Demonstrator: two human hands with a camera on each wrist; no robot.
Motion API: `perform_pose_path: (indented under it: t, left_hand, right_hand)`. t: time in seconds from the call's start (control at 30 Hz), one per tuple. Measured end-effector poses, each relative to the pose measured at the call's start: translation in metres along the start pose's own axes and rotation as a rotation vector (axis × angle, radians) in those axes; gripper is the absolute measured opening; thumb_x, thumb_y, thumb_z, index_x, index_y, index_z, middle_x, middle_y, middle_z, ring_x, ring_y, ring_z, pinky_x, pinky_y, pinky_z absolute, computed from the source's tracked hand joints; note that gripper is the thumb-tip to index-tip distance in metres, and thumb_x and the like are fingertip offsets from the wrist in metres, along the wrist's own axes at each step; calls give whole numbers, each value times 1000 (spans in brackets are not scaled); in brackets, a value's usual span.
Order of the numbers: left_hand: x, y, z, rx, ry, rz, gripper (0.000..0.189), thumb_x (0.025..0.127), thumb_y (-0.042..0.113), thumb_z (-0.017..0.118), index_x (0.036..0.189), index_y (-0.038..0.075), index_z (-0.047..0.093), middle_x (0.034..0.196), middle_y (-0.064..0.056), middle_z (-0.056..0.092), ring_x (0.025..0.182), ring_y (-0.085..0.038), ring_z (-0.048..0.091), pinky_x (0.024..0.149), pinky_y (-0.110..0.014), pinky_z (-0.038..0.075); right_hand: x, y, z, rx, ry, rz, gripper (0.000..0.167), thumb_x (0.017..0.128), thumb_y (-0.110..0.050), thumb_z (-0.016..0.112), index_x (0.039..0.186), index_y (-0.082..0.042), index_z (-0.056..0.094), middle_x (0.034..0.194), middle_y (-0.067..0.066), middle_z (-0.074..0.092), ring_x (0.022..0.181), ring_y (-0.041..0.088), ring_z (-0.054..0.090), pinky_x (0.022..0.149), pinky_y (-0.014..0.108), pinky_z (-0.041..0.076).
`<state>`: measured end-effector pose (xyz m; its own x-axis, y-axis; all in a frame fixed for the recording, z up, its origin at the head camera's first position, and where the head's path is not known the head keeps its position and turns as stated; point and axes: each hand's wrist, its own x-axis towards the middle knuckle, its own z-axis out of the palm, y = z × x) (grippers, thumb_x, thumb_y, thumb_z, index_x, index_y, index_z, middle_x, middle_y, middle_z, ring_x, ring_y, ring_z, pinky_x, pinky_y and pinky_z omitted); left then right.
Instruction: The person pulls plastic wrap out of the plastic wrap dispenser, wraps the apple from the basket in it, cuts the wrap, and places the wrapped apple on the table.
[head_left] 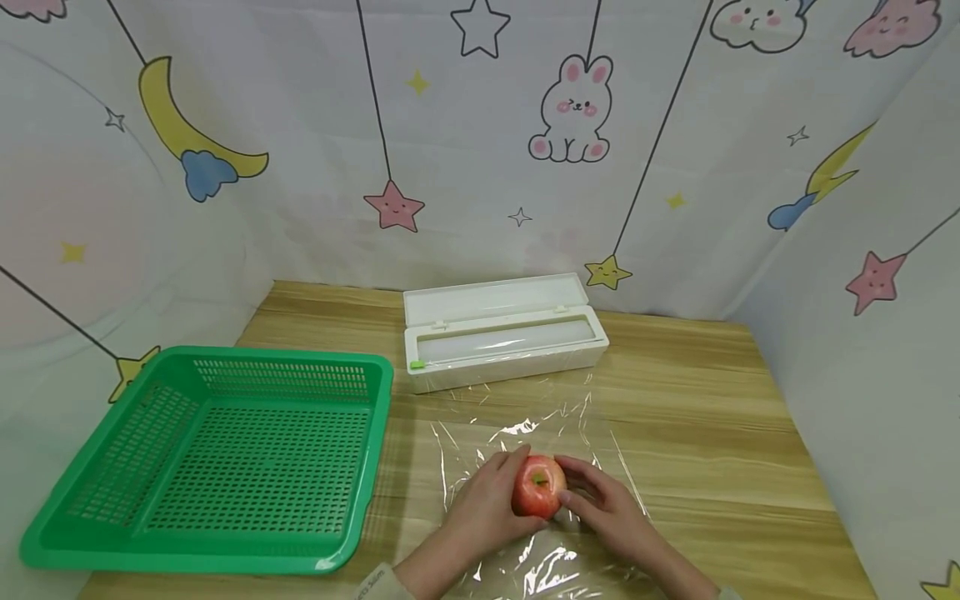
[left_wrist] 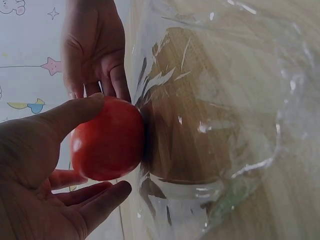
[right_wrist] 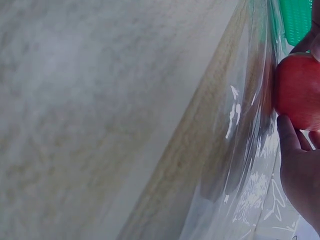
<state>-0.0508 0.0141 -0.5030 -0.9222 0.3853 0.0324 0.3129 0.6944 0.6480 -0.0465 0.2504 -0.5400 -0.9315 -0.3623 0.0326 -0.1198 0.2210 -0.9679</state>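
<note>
A red apple point(head_left: 539, 487) with its stem up sits on a sheet of clear plastic wrap point(head_left: 522, 429) spread over the wooden table. My left hand point(head_left: 489, 506) curves round its left side; the thumb and fingers lie on opposite sides of the fruit point(left_wrist: 107, 140) in the left wrist view. From the right, my right hand point(head_left: 612, 510) holds the apple between thumb and fingers. In the right wrist view the right hand point(right_wrist: 301, 172) is partly cut off by the frame edge. The wrap shows creases and bright glints around the apple.
Behind the hands stands a white wrap dispenser box point(head_left: 510, 377) with its lid raised, a roll inside and a small green slider point(head_left: 417, 365). A green perforated basket point(head_left: 378, 433) is on the left. Patterned cloth point(head_left: 480, 150) encloses the table's back and sides.
</note>
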Motion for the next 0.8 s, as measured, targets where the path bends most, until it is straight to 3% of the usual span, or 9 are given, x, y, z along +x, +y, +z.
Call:
perform_pose_path:
  t: [0.3, 0.5, 0.63, 0.8]
  left_hand:
    - [-11, -1, -11, 72, 39, 28, 96, 74, 36, 98, 154, 6, 53, 137, -13, 65, 119, -32, 68, 92, -51, 62]
    - [-26, -7, -21, 98, 12, 41, 99, 75, 35, 97, 157, 9, 49, 145, -13, 61, 129, -32, 63, 101, -51, 59]
    - [-37, -11, -25, 149, 23, 90, 98, 75, 35, 98, 156, 7, 50, 144, -12, 61, 129, -31, 63, 101, -48, 59]
    - [-49, -14, -30, 189, 18, 126, 94, 76, 37, 97, 154, 10, 53, 141, -8, 63, 125, -28, 65, 96, -45, 61]
  right_hand:
    - [-1, -3, -5, -21, 27, 0, 48, 102, -8, 71, 146, 5, 57, 143, 27, 63, 129, 4, 62, 105, 24, 54]
    - [-6, -6, -13, -64, 19, -41, 46, 102, -7, 72, 145, 5, 59, 144, 29, 62, 133, 16, 63, 103, 25, 56]
    - [-10, -10, -20, -75, 4, -48, 47, 101, -5, 72, 144, 7, 58, 144, 34, 59, 132, 21, 64, 101, 27, 56]
    - [-17, -11, -27, -181, -10, -131, 46, 99, -3, 75, 141, 8, 61, 138, 32, 64, 126, 22, 69, 97, 32, 60]
